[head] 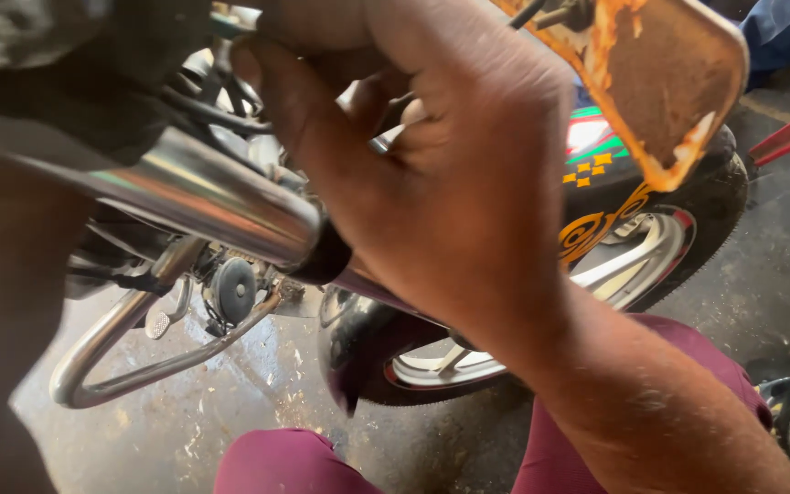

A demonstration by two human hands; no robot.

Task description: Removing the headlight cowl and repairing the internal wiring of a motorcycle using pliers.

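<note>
My right hand (450,183) fills the middle of the view, its forearm coming up from the lower right. Its fingers are curled in, with the thumb raised beside black cables (212,114) of a motorcycle. A small bright metal piece (382,142) shows at the fingertips; whether the hand grips it is unclear. Just below the hand runs a thick chrome tube (212,197) with a black end (324,258). My left forearm (2,329) is a dark blur along the left edge. The hand above it, at the top left, is too blurred to make out.
The motorcycle's wheel (651,247) with a silver rim and a black fender with yellow patterns sits behind my right hand. A rusty orange-edged plate (665,82) hangs at the top right. A chrome guard bar (112,366) and round black horn (233,289) are lower left. My maroon-trousered knees (285,462) rest above a stained concrete floor (779,274).
</note>
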